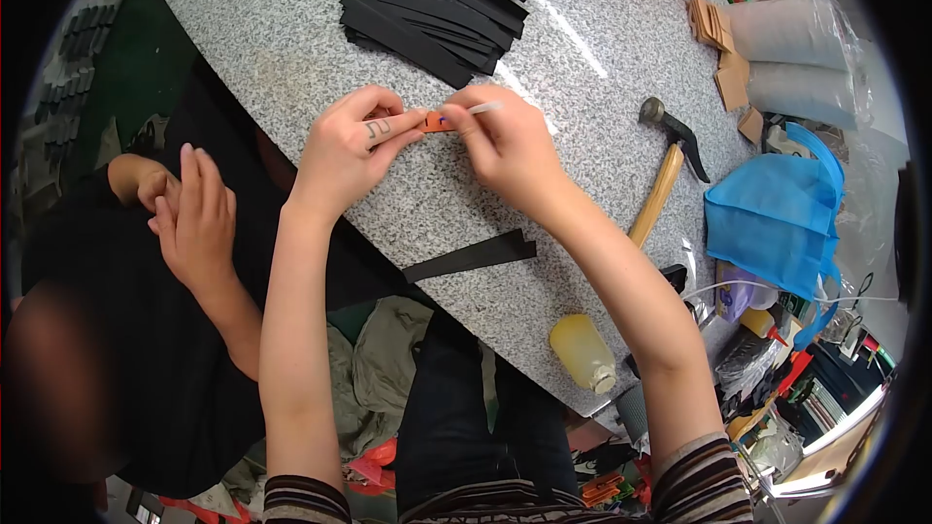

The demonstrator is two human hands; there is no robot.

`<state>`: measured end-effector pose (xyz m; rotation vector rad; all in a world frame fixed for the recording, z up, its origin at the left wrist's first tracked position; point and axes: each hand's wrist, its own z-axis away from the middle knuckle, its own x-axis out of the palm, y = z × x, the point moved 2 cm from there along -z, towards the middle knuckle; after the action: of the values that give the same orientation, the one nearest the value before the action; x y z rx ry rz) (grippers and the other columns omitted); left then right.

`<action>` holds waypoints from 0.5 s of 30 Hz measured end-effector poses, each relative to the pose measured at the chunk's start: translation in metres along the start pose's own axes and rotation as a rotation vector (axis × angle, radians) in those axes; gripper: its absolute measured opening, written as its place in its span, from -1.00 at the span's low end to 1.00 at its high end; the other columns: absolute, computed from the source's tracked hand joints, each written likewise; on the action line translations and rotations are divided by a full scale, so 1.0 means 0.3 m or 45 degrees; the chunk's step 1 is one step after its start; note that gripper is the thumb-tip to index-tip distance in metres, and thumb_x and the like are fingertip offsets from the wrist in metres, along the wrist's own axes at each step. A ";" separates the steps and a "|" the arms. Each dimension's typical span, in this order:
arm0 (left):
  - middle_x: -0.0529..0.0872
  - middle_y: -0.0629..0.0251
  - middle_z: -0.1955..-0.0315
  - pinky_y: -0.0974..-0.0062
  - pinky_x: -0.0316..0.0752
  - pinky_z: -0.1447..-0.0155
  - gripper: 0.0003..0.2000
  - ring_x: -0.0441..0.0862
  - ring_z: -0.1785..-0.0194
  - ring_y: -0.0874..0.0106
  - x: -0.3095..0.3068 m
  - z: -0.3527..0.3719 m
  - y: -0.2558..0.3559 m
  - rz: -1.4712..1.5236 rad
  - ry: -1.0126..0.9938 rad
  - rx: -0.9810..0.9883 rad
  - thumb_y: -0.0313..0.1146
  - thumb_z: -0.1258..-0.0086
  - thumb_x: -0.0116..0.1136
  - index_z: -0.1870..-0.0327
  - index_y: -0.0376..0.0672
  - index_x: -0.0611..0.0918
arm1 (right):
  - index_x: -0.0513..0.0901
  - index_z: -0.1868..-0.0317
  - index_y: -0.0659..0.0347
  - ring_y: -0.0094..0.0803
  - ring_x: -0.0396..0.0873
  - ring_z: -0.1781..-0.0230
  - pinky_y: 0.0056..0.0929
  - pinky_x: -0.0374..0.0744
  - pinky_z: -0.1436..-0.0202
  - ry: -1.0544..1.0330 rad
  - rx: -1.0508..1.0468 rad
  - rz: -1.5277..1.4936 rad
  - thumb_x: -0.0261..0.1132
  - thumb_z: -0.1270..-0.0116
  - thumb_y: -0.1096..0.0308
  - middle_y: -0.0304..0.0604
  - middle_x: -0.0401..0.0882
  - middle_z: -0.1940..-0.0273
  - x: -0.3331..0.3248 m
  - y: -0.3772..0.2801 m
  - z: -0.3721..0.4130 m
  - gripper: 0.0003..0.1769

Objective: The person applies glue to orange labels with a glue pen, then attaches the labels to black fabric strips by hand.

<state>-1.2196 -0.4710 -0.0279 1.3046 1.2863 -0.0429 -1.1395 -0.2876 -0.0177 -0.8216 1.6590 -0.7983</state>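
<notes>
A small orange piece (436, 122) with dark marks is stretched between my two hands above the speckled stone table (282, 49). My left hand (351, 147) pinches its left end; a dark drawn mark shows on one finger. The right end is pinched by my right hand (505, 141), which also has a thin whitish stick (483, 108) lying across its fingers. Beyond my hands lie stacks of black strips (427, 29). Nearer to me, a few black strips (471, 255) rest at the table's edge.
A hammer (665, 175) lies right of my right forearm, with a yellowish bottle (582, 351) nearer the front edge. A blue bag (777, 213), clear plastic rolls (796, 63) and cardboard pieces (733, 78) stand at the right. Another person's hands (199, 213) are at the left.
</notes>
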 end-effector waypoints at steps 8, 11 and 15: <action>0.69 0.39 0.33 0.44 0.62 0.22 -0.79 0.68 0.32 0.43 0.007 0.002 -0.005 0.019 0.027 -0.002 -0.41 -0.23 0.51 0.11 -0.04 0.88 | 0.64 0.26 0.23 -0.05 0.60 0.31 -0.16 0.58 0.21 0.051 -0.136 0.035 0.37 -0.43 0.42 -0.04 0.58 0.40 0.030 0.023 0.006 -0.90; 0.68 0.39 0.33 0.43 0.62 0.21 -0.79 0.66 0.32 0.43 0.009 0.004 -0.007 0.024 0.024 -0.004 -0.41 -0.23 0.51 0.11 -0.03 0.88 | 0.64 0.25 0.22 -0.05 0.60 0.32 -0.16 0.58 0.22 0.063 -0.209 0.057 0.38 -0.43 0.43 -0.05 0.58 0.39 0.033 0.028 0.014 -0.91; 0.68 0.39 0.33 0.42 0.62 0.19 -0.79 0.65 0.31 0.42 0.009 0.005 -0.009 0.016 0.028 0.001 -0.41 -0.23 0.51 0.11 -0.03 0.88 | 0.64 0.25 0.23 -0.05 0.61 0.32 -0.16 0.59 0.21 0.055 -0.174 0.053 0.37 -0.43 0.41 -0.05 0.60 0.38 0.034 0.030 0.009 -0.90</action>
<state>-1.2194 -0.4714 -0.0321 1.3173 1.2965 -0.0206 -1.1399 -0.2915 -0.0309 -0.8669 1.7784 -0.6836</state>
